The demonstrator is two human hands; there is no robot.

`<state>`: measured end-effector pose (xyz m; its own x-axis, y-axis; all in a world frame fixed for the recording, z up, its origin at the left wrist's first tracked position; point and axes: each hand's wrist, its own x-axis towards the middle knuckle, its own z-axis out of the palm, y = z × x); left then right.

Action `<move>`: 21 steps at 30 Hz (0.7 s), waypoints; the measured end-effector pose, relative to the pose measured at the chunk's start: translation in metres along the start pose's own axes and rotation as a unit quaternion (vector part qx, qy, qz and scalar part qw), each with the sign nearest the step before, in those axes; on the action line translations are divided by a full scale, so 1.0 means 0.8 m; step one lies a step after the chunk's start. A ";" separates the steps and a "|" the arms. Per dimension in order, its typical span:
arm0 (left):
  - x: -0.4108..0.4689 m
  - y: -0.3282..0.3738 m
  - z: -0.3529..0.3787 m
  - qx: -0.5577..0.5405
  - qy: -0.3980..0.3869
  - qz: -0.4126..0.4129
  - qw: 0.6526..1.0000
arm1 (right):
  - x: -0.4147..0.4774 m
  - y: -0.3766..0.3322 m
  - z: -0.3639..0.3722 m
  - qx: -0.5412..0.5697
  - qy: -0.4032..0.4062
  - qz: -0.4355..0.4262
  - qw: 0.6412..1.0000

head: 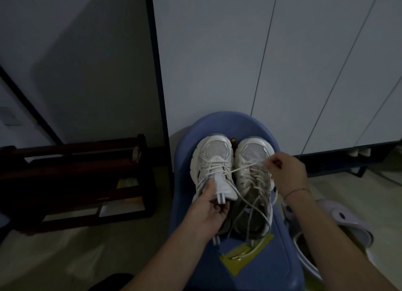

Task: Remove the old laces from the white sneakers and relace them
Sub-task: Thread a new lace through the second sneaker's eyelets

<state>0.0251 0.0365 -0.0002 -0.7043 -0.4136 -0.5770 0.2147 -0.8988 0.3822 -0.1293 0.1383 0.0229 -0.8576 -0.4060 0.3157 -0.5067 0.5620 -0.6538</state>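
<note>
White cupboard doors (217,51) stand behind, and a dark wooden shoe rack (76,182) is on the left. A blue chair (217,119) carries the two white sneakers side by side, toes away from the person. The left hand (208,208) grips the left sneaker (214,158) at its tongue. The right hand (287,171), over the right sneaker (253,151), pinches a lace (243,167) drawn tight from the left one. I judge the old lace is being removed. The next pull needs the shoe held firm, eyelet by eyelet. A yellow packet (243,256) lies near the heels.
</note>
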 end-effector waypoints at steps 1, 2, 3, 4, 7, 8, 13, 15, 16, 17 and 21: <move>0.000 0.000 0.000 0.005 0.004 -0.001 1.000 | 0.002 0.006 -0.003 -0.009 -0.010 0.008 1.000; 0.001 0.000 0.000 0.007 0.006 -0.001 1.000 | 0.002 0.008 -0.004 -0.017 -0.014 0.008 1.000; 0.001 -0.001 0.000 0.007 0.007 -0.001 1.000 | 0.001 0.007 -0.003 -0.018 -0.004 0.006 1.000; 0.002 -0.001 0.000 0.008 0.008 0.000 1.000 | -0.002 0.004 -0.002 -0.010 0.021 0.001 1.000; 0.001 -0.001 0.003 -0.008 -0.013 -0.002 1.000 | -0.014 -0.013 -0.002 0.034 0.037 -0.035 0.998; 0.000 -0.002 0.003 -0.014 -0.021 -0.001 1.000 | -0.021 -0.019 -0.001 0.045 -0.006 -0.042 0.998; -0.015 0.002 0.006 0.022 -0.056 -0.016 0.998 | -0.053 -0.035 0.014 -0.050 -0.264 -0.044 0.962; -0.024 0.004 0.003 0.088 -0.061 -0.044 0.993 | -0.056 -0.039 0.000 -0.028 -0.305 -0.030 0.951; -0.026 0.003 0.000 0.143 -0.064 -0.058 0.986 | -0.056 -0.040 -0.009 0.021 -0.329 -0.004 0.944; -0.029 0.001 -0.002 0.202 -0.073 -0.069 0.974 | -0.058 -0.044 -0.019 0.108 -0.360 0.042 0.926; -0.045 -0.010 -0.003 0.300 -0.181 -0.069 0.934 | -0.066 -0.060 -0.037 0.445 -0.387 0.183 0.787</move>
<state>0.0503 0.0580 0.0160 -0.9034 -0.1263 -0.4098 -0.2359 -0.6516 0.7209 -0.0625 0.1540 0.0581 -0.4468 -0.8451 -0.2937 0.3188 0.1563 -0.9348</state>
